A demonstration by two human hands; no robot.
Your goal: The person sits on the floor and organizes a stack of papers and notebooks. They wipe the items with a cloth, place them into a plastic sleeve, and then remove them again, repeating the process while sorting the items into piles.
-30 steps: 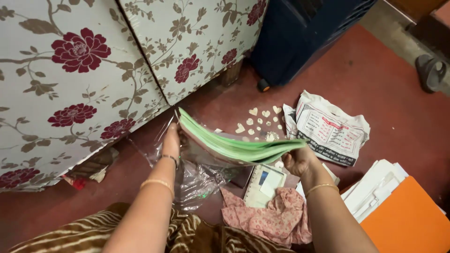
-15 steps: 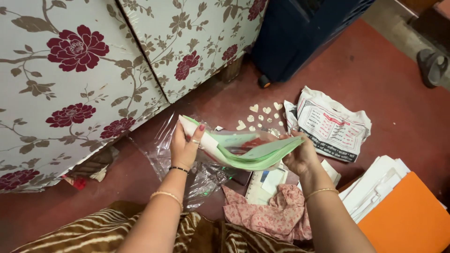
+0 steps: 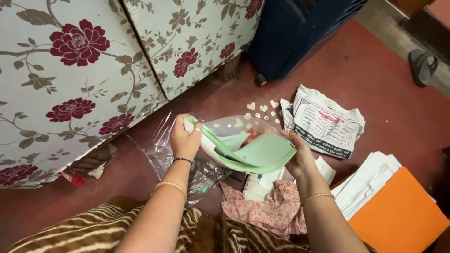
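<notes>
I have the left hand (image 3: 185,139) pinched on the upper left edge of a sheaf of green papers (image 3: 255,154), and the right hand (image 3: 300,157) cupped under its right end, so the sheaf sags open at the middle of the frame, above a clear plastic bag (image 3: 161,152) on the red floor (image 3: 375,89).

My worry is the loose inner sheets: the sheaf is bent and gaping, so they could slide out toward the pink cloth (image 3: 274,211) below. The thin bag could also tear or fold shut.

What lies inside the sheaf is hard to make out. The orange folder (image 3: 398,218) at lower right is cut off, and the printed white bag (image 3: 326,122) is crumpled.
</notes>
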